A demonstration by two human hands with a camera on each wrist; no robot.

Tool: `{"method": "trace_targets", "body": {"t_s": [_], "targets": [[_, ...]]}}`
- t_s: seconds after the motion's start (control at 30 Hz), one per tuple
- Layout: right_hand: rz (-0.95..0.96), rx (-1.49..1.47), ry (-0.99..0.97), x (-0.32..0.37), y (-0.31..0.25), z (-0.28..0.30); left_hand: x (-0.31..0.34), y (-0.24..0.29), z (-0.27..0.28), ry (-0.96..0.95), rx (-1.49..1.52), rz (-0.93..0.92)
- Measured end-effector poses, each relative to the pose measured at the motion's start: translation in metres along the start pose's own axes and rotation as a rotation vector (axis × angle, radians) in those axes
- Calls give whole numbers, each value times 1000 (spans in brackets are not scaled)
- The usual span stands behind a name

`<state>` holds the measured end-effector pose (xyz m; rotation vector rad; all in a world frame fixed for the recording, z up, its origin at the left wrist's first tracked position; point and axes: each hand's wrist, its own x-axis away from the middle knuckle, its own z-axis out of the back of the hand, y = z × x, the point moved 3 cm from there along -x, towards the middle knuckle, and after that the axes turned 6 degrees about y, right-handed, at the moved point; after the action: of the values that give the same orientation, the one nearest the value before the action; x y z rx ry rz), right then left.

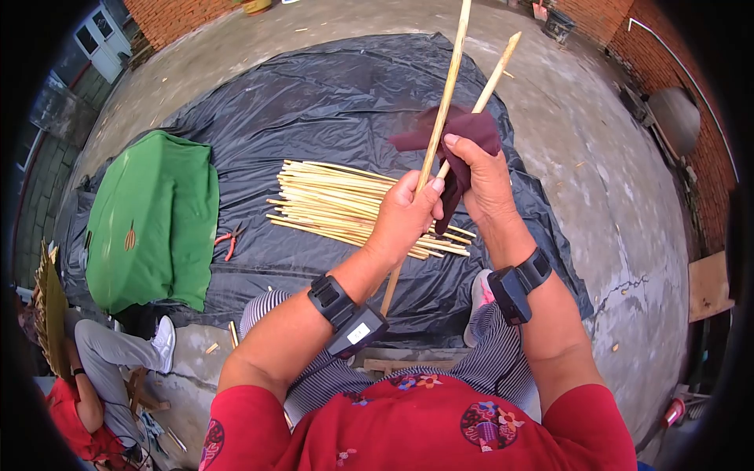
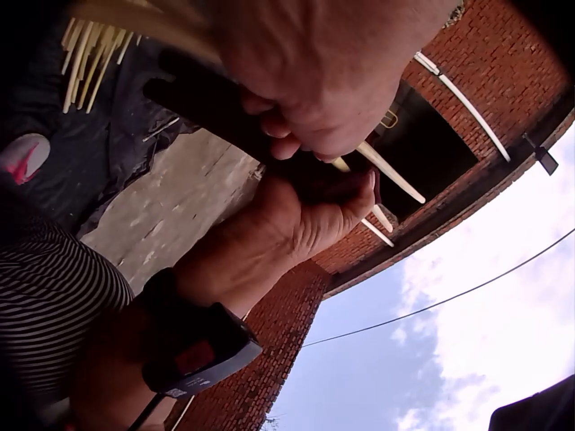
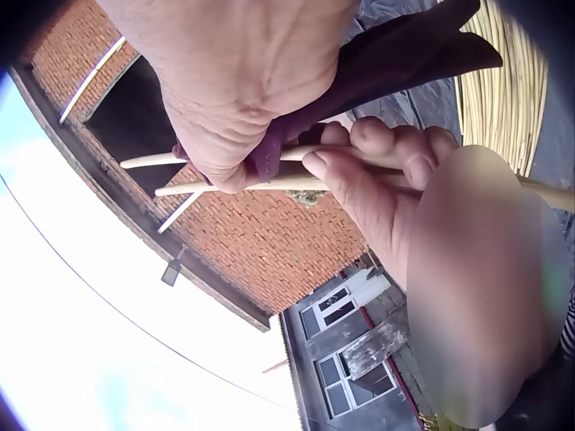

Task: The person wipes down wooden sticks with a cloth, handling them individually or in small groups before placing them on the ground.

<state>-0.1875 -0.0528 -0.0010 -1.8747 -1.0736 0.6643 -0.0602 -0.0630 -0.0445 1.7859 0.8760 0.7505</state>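
Observation:
Two pale peeled sticks [image 1: 449, 86] point up and away from the body in the head view. My left hand [image 1: 407, 210] grips both by their lower part, thumb lying along them. Higher up, my right hand [image 1: 487, 184] holds a dark maroon cloth [image 1: 476, 129] wrapped against the sticks, with its thumb pressing on the cloth. In the right wrist view the cloth [image 3: 386, 76] trails from under the right hand [image 3: 243, 90], and the stick ends stick out past it. The left fingers [image 3: 373, 139] curl around the sticks there.
A pile of similar sticks [image 1: 330, 200] lies on black plastic sheeting [image 1: 314, 94]. To the left are red-handled pliers [image 1: 229, 242] and a green cloth [image 1: 157, 212] draped over something. Another person [image 1: 86, 392] sits at the lower left. Brick walls [image 1: 181, 27] border the concrete yard.

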Motion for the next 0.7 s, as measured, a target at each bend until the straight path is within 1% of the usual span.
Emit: {"method": "trace_targets", "body": {"t_s": [0.1, 0.17, 0.2, 0.23, 0.33, 0.4, 0.47, 0.5, 0.6, 0.63, 0.7], "targets": [[81, -56, 118, -19, -11, 18, 1, -18, -4, -8, -113, -32], [90, -93, 108, -28, -22, 31, 1, -31, -5, -30, -185, -38], [91, -128, 115, -29, -27, 32, 3, -34, -7, -42, -163, -14], [52, -124, 117, -26, -29, 32, 5, -38, -10, -54, -141, 9], [-135, -129, 68, -18, -18, 28, 8, -43, -14, -67, -92, 35], [-81, -10, 38, -8, -14, 19, 6, -42, -14, -52, -62, 39], [-151, -30, -22, 3, -13, 10, 4, -41, -13, -56, -78, 10], [-127, -11, -12, 8, -13, 5, 2, -40, -13, -58, -85, -5], [-145, 60, -88, 10, -3, 9, -2, -41, -12, -48, -12, 4], [-125, 123, -149, 11, 0, 9, -1, -42, -12, -61, -20, 14], [-153, 112, -142, 12, 1, 11, 1, -43, -13, -91, -37, 34]]}}
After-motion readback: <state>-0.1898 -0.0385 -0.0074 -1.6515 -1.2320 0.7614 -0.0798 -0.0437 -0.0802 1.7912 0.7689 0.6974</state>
